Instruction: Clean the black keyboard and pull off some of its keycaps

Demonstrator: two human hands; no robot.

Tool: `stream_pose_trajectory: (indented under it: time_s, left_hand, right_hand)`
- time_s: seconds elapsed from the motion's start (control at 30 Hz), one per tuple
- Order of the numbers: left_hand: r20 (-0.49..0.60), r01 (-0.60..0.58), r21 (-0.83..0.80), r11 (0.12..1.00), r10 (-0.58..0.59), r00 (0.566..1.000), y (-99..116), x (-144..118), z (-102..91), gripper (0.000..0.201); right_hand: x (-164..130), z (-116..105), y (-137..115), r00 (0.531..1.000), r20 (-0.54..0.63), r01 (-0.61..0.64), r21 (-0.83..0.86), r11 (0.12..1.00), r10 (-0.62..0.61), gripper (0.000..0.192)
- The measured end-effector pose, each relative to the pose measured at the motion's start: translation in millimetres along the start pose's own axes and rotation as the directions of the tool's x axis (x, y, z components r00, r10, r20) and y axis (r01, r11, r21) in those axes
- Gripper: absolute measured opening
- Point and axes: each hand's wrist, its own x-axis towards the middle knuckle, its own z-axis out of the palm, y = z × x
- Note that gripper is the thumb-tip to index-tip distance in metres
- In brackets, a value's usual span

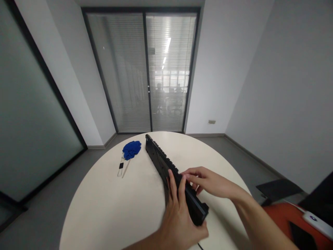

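Observation:
A black keyboard [160, 160] stands tipped up on its long edge on the round white table [109, 208], running from the far middle toward me. My left hand [179, 218] grips its near end from the underside, fingers wrapped over the top edge. My right hand [208, 180] reaches in from the right, fingertips touching the key side close to the left hand's fingers.
A crumpled blue cloth [131, 149] lies on the far left of the table, with a small wire tool [121, 167] and a thin stick [126, 168] beside it. An orange seat [293, 225] with a white device is at the lower right. Glass doors stand behind the table.

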Motion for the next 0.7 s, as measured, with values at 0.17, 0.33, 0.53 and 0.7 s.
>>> stream_pose_trajectory:
  time_s: [0.17, 0.33, 0.53, 0.7]
  left_hand:
    - [-0.042, -0.027, -0.002, 1.000, 0.027, 0.999, -0.5, -1.1, -1.3, 0.115]
    - [-0.045, -0.037, -0.007, 0.999, 0.037, 0.998, -1.4, -1.2, -2.6, 0.109]
    - [-0.028, -0.050, 0.000, 0.999, 0.050, 0.998, -3.4, -1.1, -4.6, 0.112]
    - [0.063, -0.093, 0.019, 0.996, 0.091, 0.994, -16.7, -3.4, -20.9, 0.112]
  right_hand:
    - [3.4, -32.6, 25.0, 0.985, -0.158, -0.097, -0.183, 0.978, 0.068, 0.052]
    - [-1.9, -80.6, 81.6, 0.846, -0.529, -0.375, -0.506, 0.777, 0.064, 0.033]
    - [-12.4, -92.1, 121.2, 0.825, -0.543, -0.475, -0.520, 0.710, 0.155, 0.042]
    - [-3.2, -76.7, 131.5, 0.842, -0.503, -0.449, -0.449, 0.772, 0.197, 0.023]
